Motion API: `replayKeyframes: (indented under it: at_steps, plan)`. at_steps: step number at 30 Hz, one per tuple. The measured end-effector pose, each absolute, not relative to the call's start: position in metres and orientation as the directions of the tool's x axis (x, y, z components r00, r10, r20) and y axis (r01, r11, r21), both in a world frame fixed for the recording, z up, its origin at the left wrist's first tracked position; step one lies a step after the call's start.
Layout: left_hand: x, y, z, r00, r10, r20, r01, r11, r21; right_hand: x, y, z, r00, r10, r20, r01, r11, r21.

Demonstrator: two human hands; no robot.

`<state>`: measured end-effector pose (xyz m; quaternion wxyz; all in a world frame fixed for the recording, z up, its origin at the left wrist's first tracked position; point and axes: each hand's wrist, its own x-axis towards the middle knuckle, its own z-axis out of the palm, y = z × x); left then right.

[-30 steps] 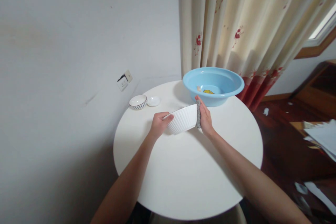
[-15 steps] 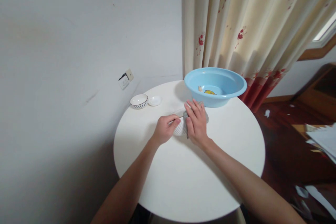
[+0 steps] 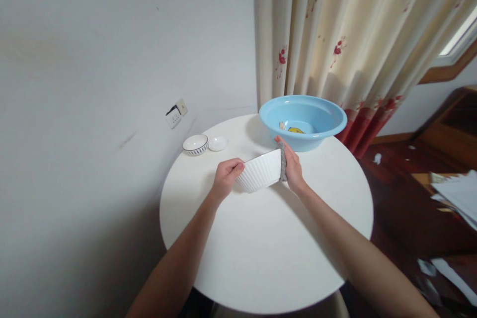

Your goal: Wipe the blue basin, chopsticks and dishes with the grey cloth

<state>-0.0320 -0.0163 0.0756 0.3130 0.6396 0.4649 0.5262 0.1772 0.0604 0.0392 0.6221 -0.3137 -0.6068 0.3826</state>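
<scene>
A white ribbed bowl (image 3: 260, 172) is tilted on its side above the round white table (image 3: 268, 248), its outer wall facing me. My left hand (image 3: 224, 179) grips the bowl's left rim with curled fingers. My right hand (image 3: 292, 168) presses a grey cloth (image 3: 283, 161) against the bowl's right edge, fingers held together along it. Just behind the hands stands a light blue basin (image 3: 302, 121) with something yellow and a pale utensil inside.
A small white bowl with a dark patterned band (image 3: 195, 144) and a little white saucer (image 3: 217, 143) sit at the table's far left edge by the wall. A flowered curtain (image 3: 346, 44) hangs behind the basin. Papers (image 3: 454, 194) lie on dark wooden furniture at right.
Half a second ago my right hand lay over the top of the bowl with the cloth; it has since swept back to the bowl's right edge, and the ribbed wall shows again.
</scene>
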Motion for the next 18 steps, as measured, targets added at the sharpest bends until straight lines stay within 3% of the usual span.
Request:
replayKeyframes:
  at_steps: [4,11,14,18]
  plan:
    - [-0.036,-0.012,0.076,0.033,0.93,0.367,0.21,-0.365,0.907,0.176,0.068,0.031,-0.017,0.908,0.419,-0.197,0.408,-0.892]
    - [-0.028,-0.023,0.092,0.027,0.931,0.364,0.463,-0.335,0.821,0.168,0.049,0.037,0.027,0.863,0.504,-0.076,0.504,-0.86]
    - [-0.025,-0.025,0.093,0.011,0.929,0.37,0.486,-0.329,0.81,0.164,0.028,0.049,-0.007,0.735,0.678,0.145,0.671,-0.727]
    - [-0.025,-0.023,0.09,0.017,0.92,0.392,0.476,-0.352,0.806,0.156,0.001,0.068,-0.263,0.557,0.788,0.448,0.794,-0.411]
